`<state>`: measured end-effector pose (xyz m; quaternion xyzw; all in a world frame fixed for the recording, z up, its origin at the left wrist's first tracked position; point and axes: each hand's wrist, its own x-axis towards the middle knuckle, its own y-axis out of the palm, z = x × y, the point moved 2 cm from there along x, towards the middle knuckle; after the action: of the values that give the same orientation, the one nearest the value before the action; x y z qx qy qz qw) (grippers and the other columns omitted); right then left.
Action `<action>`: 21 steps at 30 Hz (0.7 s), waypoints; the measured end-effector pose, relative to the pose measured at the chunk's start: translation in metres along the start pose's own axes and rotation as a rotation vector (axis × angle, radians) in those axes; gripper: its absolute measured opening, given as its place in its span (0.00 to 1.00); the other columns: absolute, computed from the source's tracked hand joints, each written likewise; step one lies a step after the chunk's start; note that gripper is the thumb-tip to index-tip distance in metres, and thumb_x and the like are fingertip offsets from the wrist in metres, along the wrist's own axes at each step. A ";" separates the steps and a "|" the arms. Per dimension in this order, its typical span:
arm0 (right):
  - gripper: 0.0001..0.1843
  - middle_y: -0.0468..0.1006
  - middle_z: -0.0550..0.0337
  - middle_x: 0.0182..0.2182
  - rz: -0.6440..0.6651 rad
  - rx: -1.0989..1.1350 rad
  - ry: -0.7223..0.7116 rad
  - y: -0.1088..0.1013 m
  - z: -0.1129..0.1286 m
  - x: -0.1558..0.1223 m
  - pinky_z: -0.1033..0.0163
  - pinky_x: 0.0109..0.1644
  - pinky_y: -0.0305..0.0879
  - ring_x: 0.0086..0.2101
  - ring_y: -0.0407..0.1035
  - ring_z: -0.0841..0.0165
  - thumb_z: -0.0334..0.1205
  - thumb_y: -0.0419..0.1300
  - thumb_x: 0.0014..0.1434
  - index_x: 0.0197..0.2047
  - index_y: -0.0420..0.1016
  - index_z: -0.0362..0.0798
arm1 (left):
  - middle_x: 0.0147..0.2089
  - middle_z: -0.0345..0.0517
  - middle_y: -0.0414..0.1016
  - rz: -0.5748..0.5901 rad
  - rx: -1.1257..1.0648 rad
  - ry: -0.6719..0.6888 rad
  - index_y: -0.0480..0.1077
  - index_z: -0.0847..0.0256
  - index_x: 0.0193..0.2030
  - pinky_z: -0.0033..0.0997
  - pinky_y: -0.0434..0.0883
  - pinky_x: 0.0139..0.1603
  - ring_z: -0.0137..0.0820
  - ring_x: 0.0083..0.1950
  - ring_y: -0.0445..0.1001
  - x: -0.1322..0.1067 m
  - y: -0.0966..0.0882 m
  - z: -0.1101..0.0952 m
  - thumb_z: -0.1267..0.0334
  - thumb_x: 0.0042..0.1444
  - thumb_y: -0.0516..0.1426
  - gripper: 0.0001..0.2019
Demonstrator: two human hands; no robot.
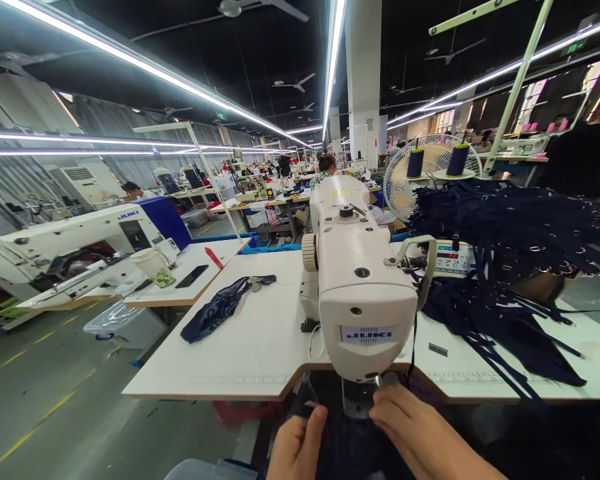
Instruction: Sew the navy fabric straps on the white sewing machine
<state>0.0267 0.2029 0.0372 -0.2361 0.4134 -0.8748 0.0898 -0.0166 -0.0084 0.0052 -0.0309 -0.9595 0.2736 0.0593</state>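
1. Here, in the head view, count first: your two hands, one sewing machine point(360, 280) before you and a second machine point(80, 230) on the next table to the left. There are also two thread cones point(459, 159) beside one fan point(433, 170), one heap of navy straps point(505, 247) right of your machine, and one loose navy piece point(220, 310) left of it.
2. Your left hand point(297, 443) is loosely curled, thumb raised, resting on the dark fabric point(350, 450). You cannot tell whether it pinches the cloth.
3. Your right hand point(420, 433) lies nearly flat on the same fabric, fingers stretched out, tips just beside the presser foot point(377, 381). It grips nothing.
4. The fabric sits at the near table edge, under the machine's head and between your hands.
5. The white table point(250, 353) is matt, with a cut-out where you sit. Around it is a long hall with a grey floor point(55, 373) marked with yellow lines and strip lights point(130, 60) on a dark ceiling. Two other people point(327, 163) are at tables far back.
6. The fabric runs from the needle toward you. Its edges vanish in shadow, so its long axis cannot be fixed. The machine's own length runs away from you, head end facing you.
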 end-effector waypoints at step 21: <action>0.14 0.70 0.64 0.32 -0.182 0.497 0.549 0.029 -0.037 0.003 0.63 0.40 0.64 0.35 0.70 0.66 0.55 0.43 0.67 0.40 0.57 0.54 | 0.41 0.27 0.80 -0.534 0.501 0.969 0.75 0.52 0.43 0.33 0.61 0.40 0.23 0.41 0.76 -0.011 0.057 -0.033 0.52 0.68 0.43 0.19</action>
<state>0.0052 0.2085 -0.0049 0.0001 0.1748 -0.9834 -0.0478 0.0004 0.0566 0.0017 0.1049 -0.7041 0.4218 0.5616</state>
